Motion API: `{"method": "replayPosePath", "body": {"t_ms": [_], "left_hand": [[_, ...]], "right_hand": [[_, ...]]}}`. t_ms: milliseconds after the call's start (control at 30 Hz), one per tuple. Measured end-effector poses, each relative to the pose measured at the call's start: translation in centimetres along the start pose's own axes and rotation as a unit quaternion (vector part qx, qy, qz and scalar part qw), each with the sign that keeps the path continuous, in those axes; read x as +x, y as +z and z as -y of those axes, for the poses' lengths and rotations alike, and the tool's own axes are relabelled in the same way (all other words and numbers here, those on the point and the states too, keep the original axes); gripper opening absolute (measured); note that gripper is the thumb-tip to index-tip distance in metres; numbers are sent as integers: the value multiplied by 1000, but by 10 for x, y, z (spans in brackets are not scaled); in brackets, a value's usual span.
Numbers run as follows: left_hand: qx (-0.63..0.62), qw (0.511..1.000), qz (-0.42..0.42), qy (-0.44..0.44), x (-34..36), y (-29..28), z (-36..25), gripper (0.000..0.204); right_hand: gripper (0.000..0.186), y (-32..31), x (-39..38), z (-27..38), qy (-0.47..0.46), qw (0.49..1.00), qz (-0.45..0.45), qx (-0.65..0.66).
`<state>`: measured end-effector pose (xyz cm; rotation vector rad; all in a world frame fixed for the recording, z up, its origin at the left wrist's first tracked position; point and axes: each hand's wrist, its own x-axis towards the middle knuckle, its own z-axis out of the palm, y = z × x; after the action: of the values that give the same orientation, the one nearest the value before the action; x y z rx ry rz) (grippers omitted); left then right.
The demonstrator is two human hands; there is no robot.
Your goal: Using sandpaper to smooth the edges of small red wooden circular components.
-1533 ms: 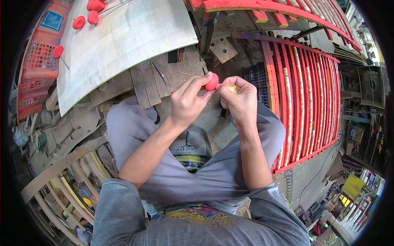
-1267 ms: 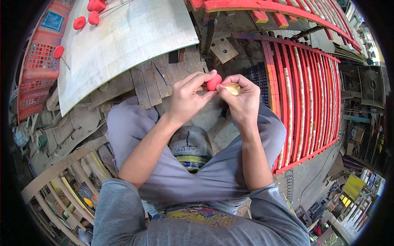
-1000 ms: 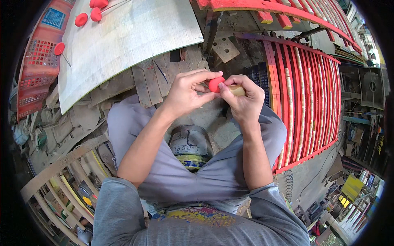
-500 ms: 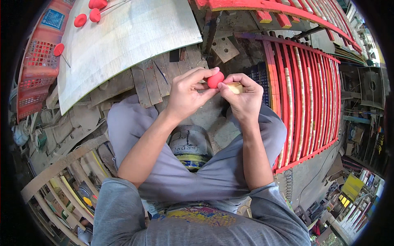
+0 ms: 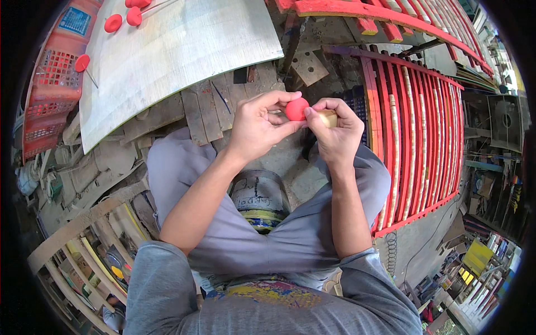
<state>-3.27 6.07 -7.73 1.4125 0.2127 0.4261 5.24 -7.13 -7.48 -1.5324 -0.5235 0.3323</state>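
Observation:
Between the fingertips of my left hand (image 5: 252, 125) is a small red rounded knob (image 5: 296, 110), its round face turned up. My right hand (image 5: 341, 134) pinches a pale yellow folded piece (image 5: 328, 118) that looks like sandpaper. The right thumb and fingertips meet the knob's right edge. How much of the yellow piece touches the knob is hidden by the fingers. Both hands are closed, held above the gap between my knees.
A pale board (image 5: 184, 50) at the upper left carries several similar red knobs (image 5: 113, 23), some on thin rods. Beside it stands a red plastic crate (image 5: 53, 84). Red slatted frames (image 5: 413, 134) stand on the right. A paint-stained bucket (image 5: 259, 195) sits between my legs.
The red knob has turned in my left fingers, showing more of its round face. My right hand has shifted slightly to the right with the yellow piece.

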Motion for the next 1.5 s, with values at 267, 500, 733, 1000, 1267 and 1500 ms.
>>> {"method": "replayPosePath", "body": {"t_ms": [267, 500, 733, 1000, 1267, 1500], "left_hand": [[151, 985, -3, 87, -1, -1, -5, 41], [148, 986, -7, 76, 0, -2, -4, 40], [97, 993, -24, 69, -1, 0, 3, 41], [87, 995, 31, 47, 0, -2, -2, 40], [71, 997, 33, 22, 2, -5, -2, 39], [139, 989, 8, 51, 2, -6, -3, 40]], "right_hand": [[11, 3, 2, 4, 41, 999, 3, 25], [11, 4, 2, 6, 27, 999, 10, 26], [11, 1, 3, 7, 53, 998, 16, -27], [12, -2, 1, 4, 25, 1000, 7, -8], [11, -3, 5, 8, 45, 998, 38, -33], [12, -3, 4, 4, 24, 994, 66, -81]]}}
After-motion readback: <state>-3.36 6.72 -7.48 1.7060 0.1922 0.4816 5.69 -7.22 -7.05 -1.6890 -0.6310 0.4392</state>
